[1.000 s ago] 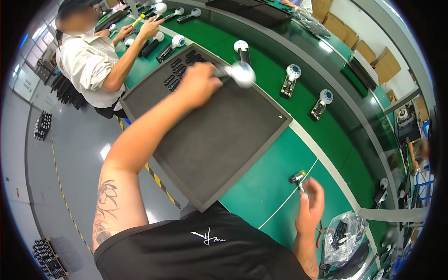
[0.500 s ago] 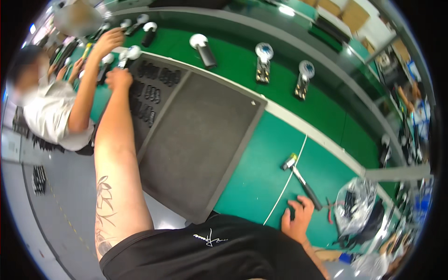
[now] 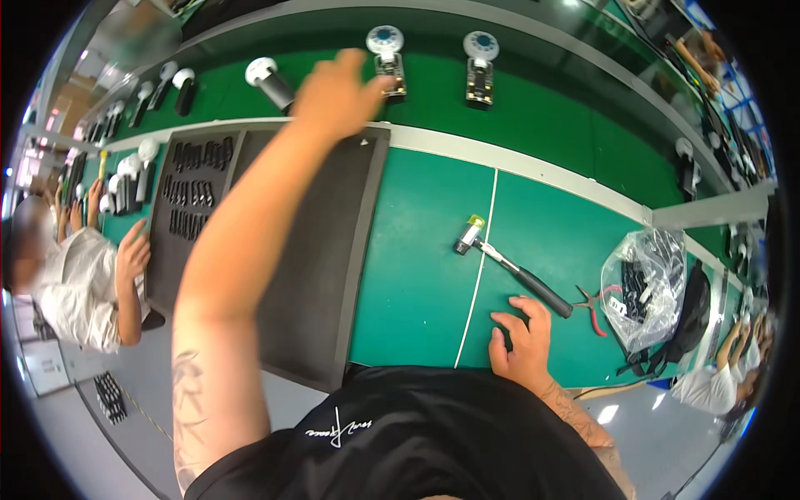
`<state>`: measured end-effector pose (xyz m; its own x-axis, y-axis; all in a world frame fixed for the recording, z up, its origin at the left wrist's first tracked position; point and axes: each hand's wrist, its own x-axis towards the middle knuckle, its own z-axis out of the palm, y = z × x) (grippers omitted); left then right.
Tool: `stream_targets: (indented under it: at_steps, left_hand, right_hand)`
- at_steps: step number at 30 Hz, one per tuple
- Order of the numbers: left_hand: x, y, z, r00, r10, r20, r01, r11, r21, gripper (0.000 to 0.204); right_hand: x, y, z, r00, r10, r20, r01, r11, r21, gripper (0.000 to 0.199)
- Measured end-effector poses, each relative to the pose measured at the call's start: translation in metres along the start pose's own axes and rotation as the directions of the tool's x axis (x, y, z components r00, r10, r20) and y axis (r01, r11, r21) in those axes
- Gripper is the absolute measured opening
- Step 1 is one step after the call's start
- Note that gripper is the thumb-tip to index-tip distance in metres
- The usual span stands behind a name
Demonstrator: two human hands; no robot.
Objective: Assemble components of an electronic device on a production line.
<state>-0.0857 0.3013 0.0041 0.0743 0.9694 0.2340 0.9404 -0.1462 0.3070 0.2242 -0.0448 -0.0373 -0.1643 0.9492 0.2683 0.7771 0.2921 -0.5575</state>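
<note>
My left hand (image 3: 333,98) is stretched over the far green strip with its fingers apart, blurred slightly by motion. One fingertip is beside or over the lower part of a device (image 3: 388,71) with a round white head and an exposed circuit board; whether they touch I cannot tell. A similar device (image 3: 481,71) lies to the right, and a white-headed one with a black handle (image 3: 273,85) lies to the left. On the green table, my right hand (image 3: 525,346) rests with loosely bent, separated fingers and holds nothing. A black-handled mallet (image 3: 533,287) lies just beyond it.
A dark tray (image 3: 312,275) with several small black parts (image 3: 193,193) at its left side fills the left of the table. Red-handled pliers (image 3: 597,317) and a clear plastic bag (image 3: 642,287) of parts lie at right. A co-worker's hand (image 3: 133,252) is at the tray's left edge.
My left hand has moved right, away from the co-worker's area, toward the circuit-board devices, and no longer touches the white-headed piece there. The view has turned; my right hand stays on the table.
</note>
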Motion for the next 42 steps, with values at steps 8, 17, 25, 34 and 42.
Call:
stream_targets:
  at_steps: [8, 17, 25, 34, 42]
  left_hand:
    - [0.037, 0.056, 0.049, 0.883, -0.311, 0.351, 0.455, 0.748, -0.482, 0.071]
    - [-0.250, -0.052, -0.103, 0.955, 0.085, 0.284, 0.147, 0.695, -0.703, 0.031]
    - [-0.405, -0.050, -0.133, 0.914, 0.083, 0.397, 0.405, -0.116, -0.907, 0.043]
    - [-0.486, -0.061, -0.131, 0.927, -0.090, 0.365, 0.356, -0.102, -0.929, 0.048]
    - [-0.522, -0.078, -0.147, 0.890, -0.305, 0.340, 0.316, -0.126, -0.940, 0.050]
  right_hand:
    - [-0.004, -0.004, 0.000, 0.999, 0.037, 0.016, -0.039, 0.992, 0.120, 0.028]
    - [0.070, -0.044, -0.013, 0.993, -0.102, 0.054, 0.086, 0.967, 0.240, 0.023]
    - [0.236, -0.208, 0.128, 0.718, -0.651, 0.245, 0.537, 0.743, 0.400, 0.012]
    - [0.295, -0.324, 0.262, 0.808, -0.410, 0.423, 0.459, 0.888, -0.016, 0.049]
    - [0.285, -0.330, 0.274, 0.821, -0.335, 0.462, 0.450, 0.878, -0.163, 0.057]
